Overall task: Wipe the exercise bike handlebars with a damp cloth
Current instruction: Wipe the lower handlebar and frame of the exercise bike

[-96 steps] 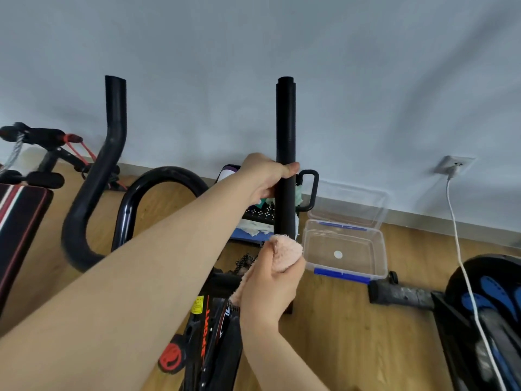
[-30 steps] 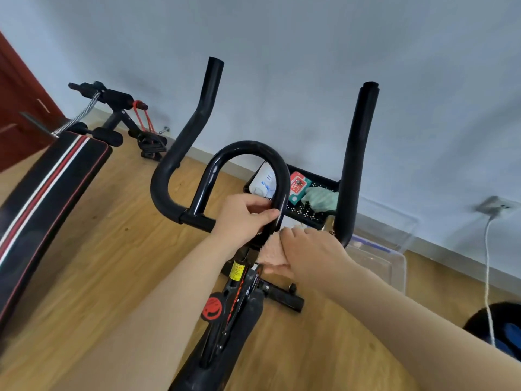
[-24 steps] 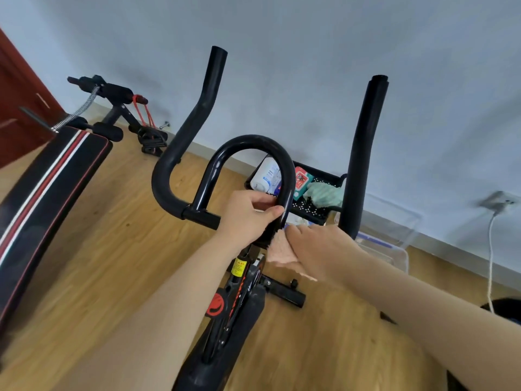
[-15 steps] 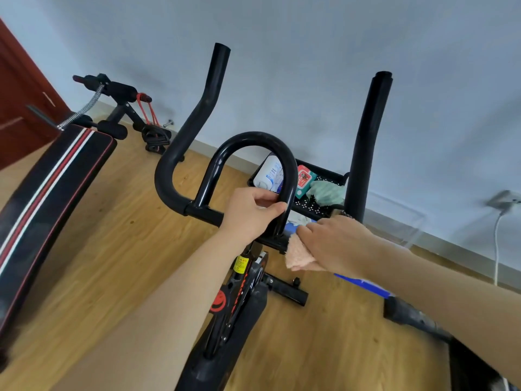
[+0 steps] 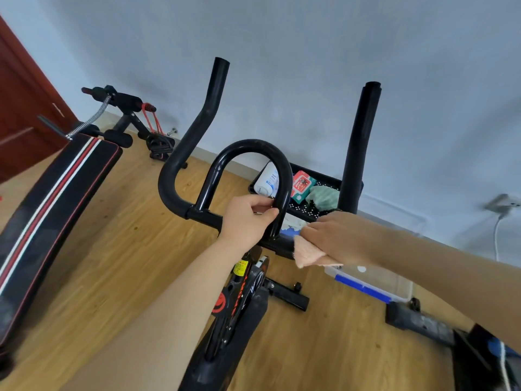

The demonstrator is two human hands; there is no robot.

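Head view: L hand (image 5: 248, 218) is gripping the handlebars (image 5: 204, 215) at the right leg of the ctr loop (image 5: 251, 145), fingers and thumb curling round the tube just above the crossbar. R hand (image 5: 338, 238) is clamping a pink cloth (image 5: 307, 251) onto the crossbar just right of the loop's base, fingers bending over cloth and bar. A flap of cloth is hanging out under the palm. The hands are sitting close together, a small gap btwn them. Both horns are rising toward the wall: left horn (image 5: 208, 108) kinked, right horn (image 5: 358, 148) straight. Bike frame (image 5: 239, 300) w/ red lettering is dropping away below the hands. Behind the bars a black basket (image 5: 318, 176) is sitting by the wall, holding a white bottle (image 5: 267, 182), a red pack (image 5: 301, 184) and a green rag (image 5: 321, 197). A clear box (image 5: 372, 280) w/ blue trim is lying under the R forearm. A bench (image 5: 56, 198) w/ red-white stripes is stretching along the left, w/ a brown door (image 5: 22, 103) behind it. A socket (image 5: 501, 204) w/ a white cable (image 5: 497, 238) is showing far right.
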